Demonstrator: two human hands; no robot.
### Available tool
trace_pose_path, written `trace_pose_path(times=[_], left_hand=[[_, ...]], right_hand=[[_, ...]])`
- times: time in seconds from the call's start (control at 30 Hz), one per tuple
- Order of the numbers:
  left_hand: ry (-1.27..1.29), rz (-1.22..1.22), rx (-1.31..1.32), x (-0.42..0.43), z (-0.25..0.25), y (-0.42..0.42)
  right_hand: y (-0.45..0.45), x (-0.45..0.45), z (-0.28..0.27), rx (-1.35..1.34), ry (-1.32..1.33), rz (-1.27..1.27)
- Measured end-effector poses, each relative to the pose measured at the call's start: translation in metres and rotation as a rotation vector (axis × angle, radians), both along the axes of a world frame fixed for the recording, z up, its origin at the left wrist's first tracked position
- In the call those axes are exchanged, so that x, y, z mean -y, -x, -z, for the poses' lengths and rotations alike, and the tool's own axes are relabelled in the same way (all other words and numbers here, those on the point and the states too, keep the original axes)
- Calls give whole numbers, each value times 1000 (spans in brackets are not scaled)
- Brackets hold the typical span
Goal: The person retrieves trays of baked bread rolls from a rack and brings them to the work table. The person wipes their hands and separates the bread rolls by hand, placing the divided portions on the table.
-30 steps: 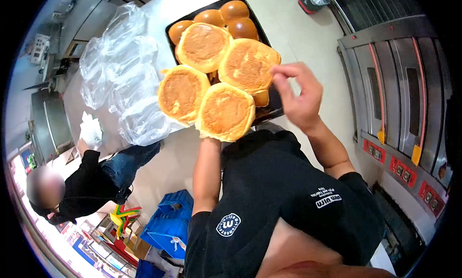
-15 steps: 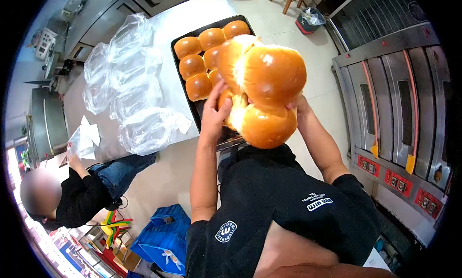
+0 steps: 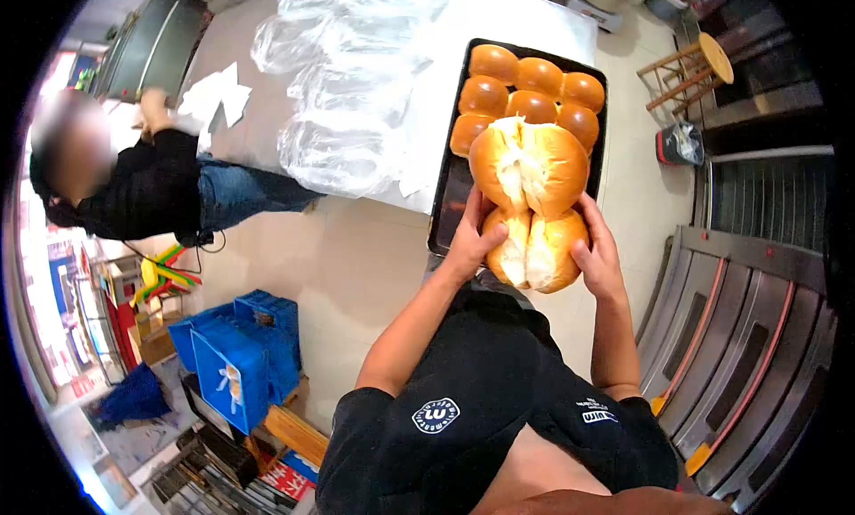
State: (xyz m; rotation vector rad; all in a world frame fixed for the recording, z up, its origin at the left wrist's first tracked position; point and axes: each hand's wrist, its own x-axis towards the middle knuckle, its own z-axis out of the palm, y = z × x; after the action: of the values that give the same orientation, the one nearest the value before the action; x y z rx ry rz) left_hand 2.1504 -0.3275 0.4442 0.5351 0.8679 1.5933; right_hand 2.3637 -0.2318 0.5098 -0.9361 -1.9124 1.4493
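Note:
Between my two hands is a cluster of glossy brown buns [image 3: 534,172], pressed together with pale torn sides showing. My left hand [image 3: 472,241] grips its left side, fingers partly behind it. On the right side my right hand [image 3: 599,252] holds the lower bun with the thumb in front. Behind the cluster, a black baking tray [image 3: 454,214] holds several more shiny buns [image 3: 534,77] in rows. The tray's near left part shows dark bare metal. Clear plastic bags [image 3: 343,87] lie spread on the table to the left of the tray.
A person in black [image 3: 134,181] stands at the left beside the metal table [image 3: 254,150], near white papers [image 3: 216,96]. Blue crates [image 3: 240,355] are on the floor, lower left. A wooden stool [image 3: 715,59], a bin [image 3: 679,144] and an oven [image 3: 739,337] are on the right.
The buns held between my hands have turned from undersides facing up to glossy tops, then pressed together with torn sides showing. The view has swung, so the table and tray appear further right.

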Motion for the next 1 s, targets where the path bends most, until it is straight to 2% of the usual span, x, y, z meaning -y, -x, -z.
trace_pose_path(times=[0.13,0.17,0.27,0.3,0.37,0.43,0.53,0.6,0.63,0.67,0.73,0.83,0.9,1.0], left_hand=[[40,-236,-150,6,-1,22],[48,-306,-170,6,-3,36],[131,-533,-344,10,-9,96],[172,-606,-416,12,-7,117],[256,-732,-423,17,13,158],[379,-803,-294,25,35,195],[496,-975,-292,25,92,242],[594,-914,-181,26,140,268],[645,-881,-130,28,163,277],[715,-866,-216,28,171,285],[660,-844,-231,34,181,285],[648,-843,-169,39,177,280],[684,-854,-202,46,175,274],[716,-864,-417,58,163,264]], right_hand=[[57,-37,13,-124,388,-42],[90,-43,-8,-136,415,-116],[186,-71,2,-179,565,-273],[216,-84,26,-83,592,-280],[297,-95,39,86,606,-423],[378,-103,80,281,581,-526],[474,-103,134,475,501,-772],[514,-101,171,592,420,-808],[524,-98,193,647,386,-821],[527,-92,203,675,195,-801],[528,-88,217,720,-198,-740],[490,-77,192,313,-266,-496],[446,-75,152,188,-286,-368],[348,-79,129,311,-394,-152]])
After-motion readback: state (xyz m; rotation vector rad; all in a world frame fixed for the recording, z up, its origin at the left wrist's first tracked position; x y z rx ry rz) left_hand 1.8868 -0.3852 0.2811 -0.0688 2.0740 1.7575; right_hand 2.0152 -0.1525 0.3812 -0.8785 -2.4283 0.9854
